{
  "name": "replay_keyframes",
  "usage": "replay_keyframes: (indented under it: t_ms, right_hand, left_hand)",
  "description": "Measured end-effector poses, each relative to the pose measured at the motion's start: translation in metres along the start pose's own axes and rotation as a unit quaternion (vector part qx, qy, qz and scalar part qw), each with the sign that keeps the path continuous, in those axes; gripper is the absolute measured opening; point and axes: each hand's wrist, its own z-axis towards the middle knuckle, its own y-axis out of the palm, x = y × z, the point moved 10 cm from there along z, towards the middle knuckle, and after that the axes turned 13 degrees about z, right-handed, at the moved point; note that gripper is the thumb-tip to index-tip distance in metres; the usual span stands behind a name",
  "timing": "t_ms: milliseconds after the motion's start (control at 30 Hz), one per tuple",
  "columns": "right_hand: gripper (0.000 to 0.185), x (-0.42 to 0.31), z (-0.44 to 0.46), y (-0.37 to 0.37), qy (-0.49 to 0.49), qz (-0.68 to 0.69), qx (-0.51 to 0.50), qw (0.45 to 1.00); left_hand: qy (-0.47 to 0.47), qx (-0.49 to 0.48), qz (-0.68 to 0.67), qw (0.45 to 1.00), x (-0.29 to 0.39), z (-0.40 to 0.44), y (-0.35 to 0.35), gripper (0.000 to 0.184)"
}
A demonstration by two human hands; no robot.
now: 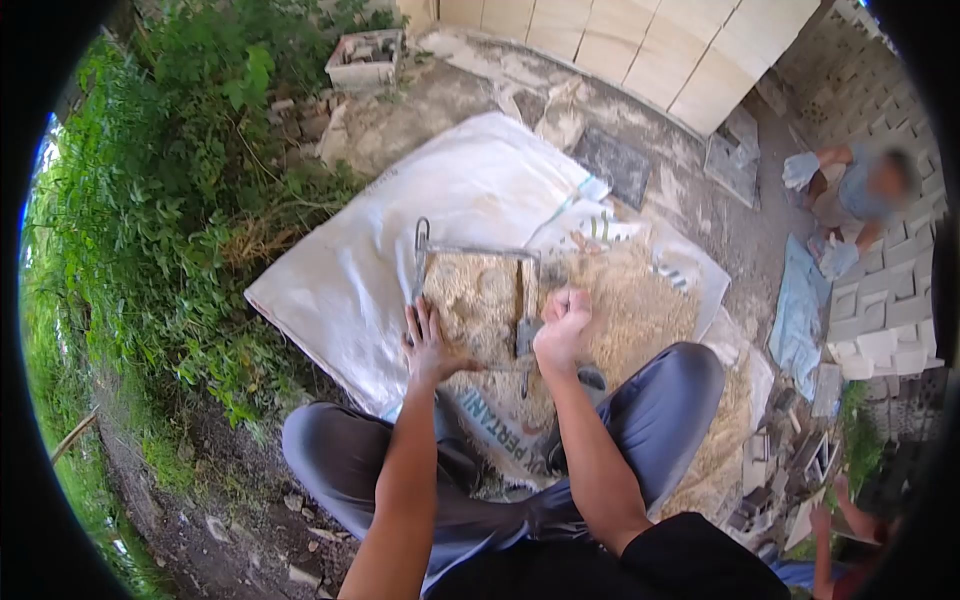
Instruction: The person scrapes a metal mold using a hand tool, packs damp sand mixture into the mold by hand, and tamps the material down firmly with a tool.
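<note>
A rectangular metal mould frame (487, 249) lies before me, packed with pale, damp-looking sandy material (465, 310) that has rounded dents in its top. My left hand (430, 343) rests with fingers spread on the frame's near left corner and the material's edge. Over the right side of the frame, my right hand (565, 325) is clenched in a fist, with nothing visible in it. A small grey metal piece (526, 335) sits just left of that fist; whether they touch I cannot tell. To the right is a heap of loose sandy material (640, 290).
White woven sacks (350, 260) lie under the frame and heap. Dense green plants (180, 190) border the left. A dark square slab (613, 165) lies beyond. At right, a gloved person (860, 190) sits by stacked pale tiles (885, 310); another person's hands (835, 510) show lower right.
</note>
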Motion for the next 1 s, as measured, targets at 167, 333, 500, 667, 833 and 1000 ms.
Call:
replay_keyframes:
  t_ms: [167, 333, 500, 667, 833, 1000]
  right_hand:
    - [0.038, -0.049, -0.007, 0.014, 0.003, 0.031, 0.026, 0.999]
    - [0.048, -0.009, -0.005, 0.005, -0.062, 0.023, -0.044, 0.997]
    - [0.045, -0.036, -0.002, 0.017, -0.057, -0.002, -0.074, 0.996]
    - [0.045, -0.018, 0.006, 0.009, -0.07, 0.012, -0.042, 0.997]
    - [0.047, -0.037, 0.016, 0.01, -0.063, -0.01, 0.023, 0.998]
    - [0.042, -0.048, 0.018, 0.012, -0.086, 0.04, 0.039, 0.995]
  left_hand:
    - [-0.001, -0.01, 0.003, 1.0, -0.002, -0.004, 0.001, 0.146]
    - [0.004, 0.01, -0.011, 1.0, 0.002, -0.006, -0.008, 0.145]
    - [-0.008, -0.027, 0.002, 1.0, 0.001, -0.003, -0.008, 0.147]
    - [0.009, 0.012, -0.019, 1.0, 0.001, -0.004, -0.008, 0.146]
    - [-0.021, -0.036, 0.002, 0.999, -0.001, 0.001, -0.007, 0.146]
    - [-0.001, -0.005, -0.015, 1.0, -0.002, -0.004, -0.002, 0.145]
